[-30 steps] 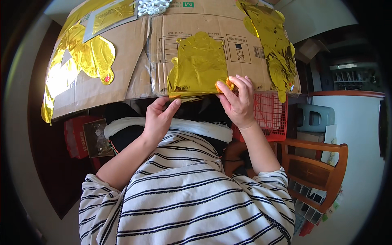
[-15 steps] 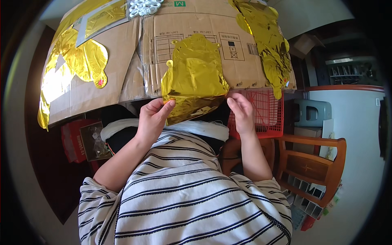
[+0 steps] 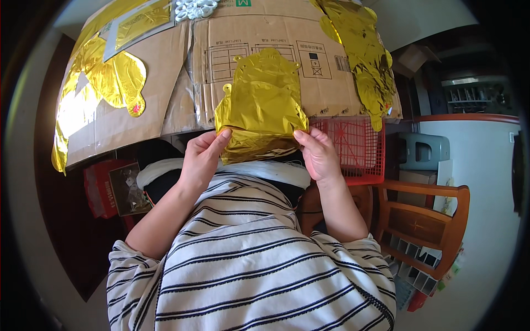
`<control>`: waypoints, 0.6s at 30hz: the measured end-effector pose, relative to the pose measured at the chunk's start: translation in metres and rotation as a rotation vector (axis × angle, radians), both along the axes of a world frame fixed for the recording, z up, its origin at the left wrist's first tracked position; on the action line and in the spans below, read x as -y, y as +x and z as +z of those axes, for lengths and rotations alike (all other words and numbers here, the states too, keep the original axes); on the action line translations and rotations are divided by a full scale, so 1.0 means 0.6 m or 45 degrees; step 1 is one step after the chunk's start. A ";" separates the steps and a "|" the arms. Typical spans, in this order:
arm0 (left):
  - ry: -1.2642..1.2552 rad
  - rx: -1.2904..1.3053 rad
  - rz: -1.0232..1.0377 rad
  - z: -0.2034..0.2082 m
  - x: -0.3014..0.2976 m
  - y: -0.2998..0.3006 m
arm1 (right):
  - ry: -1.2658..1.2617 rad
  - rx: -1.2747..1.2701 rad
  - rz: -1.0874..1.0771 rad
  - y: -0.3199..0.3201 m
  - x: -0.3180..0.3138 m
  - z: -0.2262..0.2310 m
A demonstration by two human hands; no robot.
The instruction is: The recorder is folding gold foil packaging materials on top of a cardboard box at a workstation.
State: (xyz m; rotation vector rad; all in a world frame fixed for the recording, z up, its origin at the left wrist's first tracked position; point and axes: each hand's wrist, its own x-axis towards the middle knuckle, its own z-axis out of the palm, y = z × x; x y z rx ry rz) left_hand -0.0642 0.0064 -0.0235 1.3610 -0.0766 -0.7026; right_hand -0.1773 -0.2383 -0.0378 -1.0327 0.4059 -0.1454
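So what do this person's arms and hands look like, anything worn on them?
Both forearms are bare, and the left hand and right hand wear no gloves; no rings, watch or bracelet show. The only clothing on the arms is the short sleeves of a white top with thin dark horizontal stripes, ending above the elbows.

Red basket [image 3: 353, 146], wooden chair [image 3: 422, 223]

At frame centre, the crinkled foil piece [image 3: 262, 107] was shiny gold. The cardboard sheet [image 3: 182, 94] behind it was plain brown with black line markings. The shirt [image 3: 248, 265] at the bottom was white with dark stripes. The basket [image 3: 353, 149] at centre right was red, the chair [image 3: 425, 220] below it warm brown.
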 end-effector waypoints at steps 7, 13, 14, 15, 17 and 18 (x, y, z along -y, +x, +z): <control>-0.021 -0.075 0.005 0.034 -0.002 -0.003 | -0.050 0.043 0.091 -0.004 -0.011 0.021; -0.069 -0.107 -0.019 0.036 -0.015 0.012 | 0.008 0.034 0.095 0.011 -0.024 0.065; -0.069 -0.115 -0.021 0.034 -0.018 0.017 | 0.068 0.046 0.182 0.010 -0.015 0.055; -0.070 -0.126 -0.028 0.035 -0.018 0.020 | 0.127 0.056 0.265 0.009 -0.003 0.048; -0.119 -0.163 -0.020 0.045 -0.016 0.019 | 0.171 0.016 0.317 0.004 0.005 0.037; -0.141 -0.185 -0.015 0.049 -0.015 0.018 | 0.159 -0.038 0.286 0.006 -0.009 0.051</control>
